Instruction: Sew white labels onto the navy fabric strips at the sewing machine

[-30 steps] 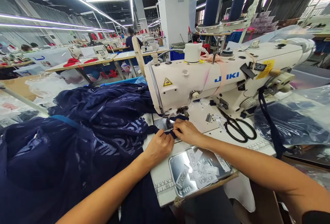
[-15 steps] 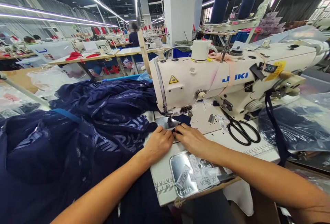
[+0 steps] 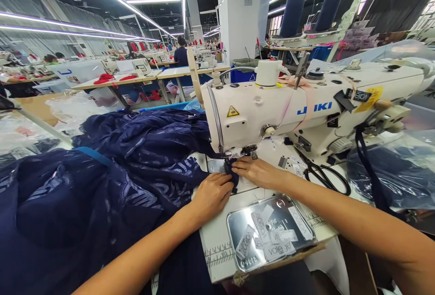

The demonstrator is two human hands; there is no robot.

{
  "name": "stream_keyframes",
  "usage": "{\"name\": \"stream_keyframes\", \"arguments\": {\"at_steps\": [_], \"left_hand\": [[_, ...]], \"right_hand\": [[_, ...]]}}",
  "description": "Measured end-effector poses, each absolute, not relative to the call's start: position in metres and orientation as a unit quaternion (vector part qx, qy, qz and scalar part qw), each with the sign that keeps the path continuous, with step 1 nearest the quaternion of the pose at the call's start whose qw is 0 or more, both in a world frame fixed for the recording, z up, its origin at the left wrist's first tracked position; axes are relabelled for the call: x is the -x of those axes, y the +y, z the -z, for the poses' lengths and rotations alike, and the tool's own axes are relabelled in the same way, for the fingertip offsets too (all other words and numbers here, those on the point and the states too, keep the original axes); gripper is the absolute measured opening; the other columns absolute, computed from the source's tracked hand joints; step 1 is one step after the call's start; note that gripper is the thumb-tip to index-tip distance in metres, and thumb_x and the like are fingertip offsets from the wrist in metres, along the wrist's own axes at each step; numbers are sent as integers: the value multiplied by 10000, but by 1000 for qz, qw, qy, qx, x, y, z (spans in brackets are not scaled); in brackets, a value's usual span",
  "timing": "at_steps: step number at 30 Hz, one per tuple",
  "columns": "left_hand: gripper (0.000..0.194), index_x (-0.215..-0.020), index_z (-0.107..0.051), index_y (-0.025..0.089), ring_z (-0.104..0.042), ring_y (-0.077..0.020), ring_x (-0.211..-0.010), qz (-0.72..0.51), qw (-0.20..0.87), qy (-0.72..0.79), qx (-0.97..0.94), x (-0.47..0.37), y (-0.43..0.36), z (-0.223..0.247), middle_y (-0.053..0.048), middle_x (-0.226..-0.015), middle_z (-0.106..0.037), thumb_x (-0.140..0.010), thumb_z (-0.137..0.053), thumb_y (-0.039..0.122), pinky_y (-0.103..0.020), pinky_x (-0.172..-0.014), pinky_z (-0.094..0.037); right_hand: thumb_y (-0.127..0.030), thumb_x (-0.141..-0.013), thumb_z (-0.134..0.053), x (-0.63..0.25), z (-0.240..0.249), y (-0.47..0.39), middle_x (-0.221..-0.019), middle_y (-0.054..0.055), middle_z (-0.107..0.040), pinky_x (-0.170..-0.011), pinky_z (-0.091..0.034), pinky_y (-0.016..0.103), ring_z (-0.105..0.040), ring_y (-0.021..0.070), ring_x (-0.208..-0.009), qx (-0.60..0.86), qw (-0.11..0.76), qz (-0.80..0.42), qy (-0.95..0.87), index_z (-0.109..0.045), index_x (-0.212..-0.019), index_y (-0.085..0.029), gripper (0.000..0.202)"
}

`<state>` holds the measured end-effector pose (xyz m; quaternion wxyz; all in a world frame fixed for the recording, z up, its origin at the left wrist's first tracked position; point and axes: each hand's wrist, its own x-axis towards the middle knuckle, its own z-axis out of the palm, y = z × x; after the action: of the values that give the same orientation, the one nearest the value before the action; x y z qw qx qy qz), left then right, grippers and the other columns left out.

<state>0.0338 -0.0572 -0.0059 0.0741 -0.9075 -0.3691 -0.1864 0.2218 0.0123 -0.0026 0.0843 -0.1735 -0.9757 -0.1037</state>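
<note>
Navy fabric [image 3: 232, 175] lies under the needle area of a white sewing machine [image 3: 265, 109]. My left hand [image 3: 212, 195] rests on the near left edge of this fabric, its fingers together and pressing the cloth. From the right, my right hand [image 3: 260, 172] lies with its fingers together and flat on the fabric, close beside the presser foot. The fingertips of both hands are on the cloth, a small gap apart. A large pile of navy garments [image 3: 102, 186] with light printing spreads left of the machine and joins the work area.
A metal tray [image 3: 234, 258] with white labels is at the bed's front edge. Black scissors [image 3: 326, 178] lie right of my right hand. Bagged navy cloth [image 3: 390, 168] is farther right. Thread cones [image 3: 292, 16] stand behind, and a person [image 3: 181, 52] sits in the background.
The view has shifted slightly. My right hand has moved forward and right toward the presser foot, away from my left hand, and its fingers now lie flatter. More of the tray shows.
</note>
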Motion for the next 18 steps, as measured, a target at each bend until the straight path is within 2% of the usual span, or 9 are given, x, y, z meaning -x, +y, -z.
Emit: {"name": "stream_keyframes", "arguments": {"at_steps": [13, 18], "left_hand": [[170, -797, -625, 138, -616, -197, -828, 214, 99, -389, 891, -40, -50, 11, -92, -939, -662, -796, -457, 113, -355, -774, -495], [172, -806, -623, 143, -611, -190, -822, 219, 105, -392, 887, -41, -49, 13, -89, -924, -660, -794, -455, 110, -347, -766, -491]], "right_hand": [[-32, -807, -414, -222, 8, 18, -1196, 175, -533, -845, -468, 386, -524, 249, -1075, 203, 94, 72, -972, -538, -1149, -59, 365], [-29, -806, -403, -222, 9, 21, -1193, 149, -543, -854, -460, 375, -530, 224, -1074, 204, 103, 75, -971, -541, -1144, -95, 371]]}}
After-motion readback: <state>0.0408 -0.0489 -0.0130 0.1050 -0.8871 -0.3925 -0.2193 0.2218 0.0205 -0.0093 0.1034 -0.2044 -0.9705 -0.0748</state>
